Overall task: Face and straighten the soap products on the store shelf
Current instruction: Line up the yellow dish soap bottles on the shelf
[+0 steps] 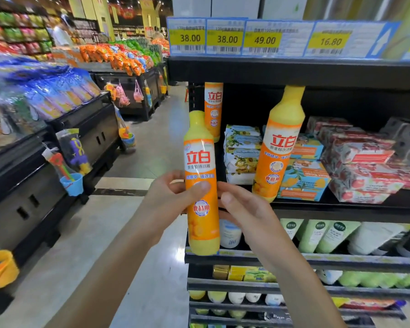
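I hold a yellow-and-orange dish soap bottle (200,166) upright in front of the shelf's left end, label facing me. My left hand (173,200) grips its middle from the left, thumb across the label. My right hand (243,213) holds it from the right, fingers behind the bottle. A second identical bottle (278,147) stands leaning on the black shelf (341,208), and a third (214,110) stands at the shelf's far left behind the held one. Stacked soap packs (242,152) lie between them.
Red and blue soap boxes (357,159) are piled to the right on the same shelf. Price tags (225,39) line the shelf above. Green and white tubes (327,235) fill the shelf below. Black display bins (57,147) with snacks flank the aisle on the left.
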### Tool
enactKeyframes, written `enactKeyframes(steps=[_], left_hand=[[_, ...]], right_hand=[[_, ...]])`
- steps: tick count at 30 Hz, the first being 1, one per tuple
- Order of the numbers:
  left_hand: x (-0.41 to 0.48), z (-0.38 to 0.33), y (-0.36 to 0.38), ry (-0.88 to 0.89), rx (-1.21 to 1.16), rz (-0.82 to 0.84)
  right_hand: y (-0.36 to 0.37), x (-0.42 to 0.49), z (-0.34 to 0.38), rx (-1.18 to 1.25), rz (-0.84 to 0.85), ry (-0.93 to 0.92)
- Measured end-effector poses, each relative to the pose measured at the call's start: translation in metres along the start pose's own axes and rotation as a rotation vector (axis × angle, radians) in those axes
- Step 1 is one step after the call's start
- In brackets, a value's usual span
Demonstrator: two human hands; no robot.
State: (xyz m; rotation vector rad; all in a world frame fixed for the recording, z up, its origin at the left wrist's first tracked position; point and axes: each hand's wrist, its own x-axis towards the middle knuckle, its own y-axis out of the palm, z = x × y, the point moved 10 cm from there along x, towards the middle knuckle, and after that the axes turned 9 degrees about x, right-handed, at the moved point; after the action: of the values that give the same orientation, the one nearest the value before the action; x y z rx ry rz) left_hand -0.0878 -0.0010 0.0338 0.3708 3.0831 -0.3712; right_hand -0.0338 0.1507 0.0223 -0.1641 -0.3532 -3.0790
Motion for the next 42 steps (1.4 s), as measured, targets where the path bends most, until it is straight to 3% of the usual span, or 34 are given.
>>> enactKeyframes(steps=[16,26,34,37,42], left_hand=[[-0.032,0.023,0.046,0.032,0.035,-0.017],[-0.049,0.025,0.069,0.058,0.108,0.097],[-0.051,0.026,0.07,0.036,-0.13,0.038],[-0.052,0.029,0.073,0.017,-0.155,0.032],[-0.054,0.022,0.079,0.051,-0.122,0.062]], right_hand=[[-0.034,-0.024,-0.001,-0.022,-0.011,0.056],[-0.043,-0.032,0.001,-0.032,0.009,0.075],[-0.051,-0.034,0.005,0.031,-0.036,0.065],[-0.048,-0.039,0.008,0.093,-0.001,0.094],[-0.061,-0.039,0.016,0.11,-0.08,0.06]])
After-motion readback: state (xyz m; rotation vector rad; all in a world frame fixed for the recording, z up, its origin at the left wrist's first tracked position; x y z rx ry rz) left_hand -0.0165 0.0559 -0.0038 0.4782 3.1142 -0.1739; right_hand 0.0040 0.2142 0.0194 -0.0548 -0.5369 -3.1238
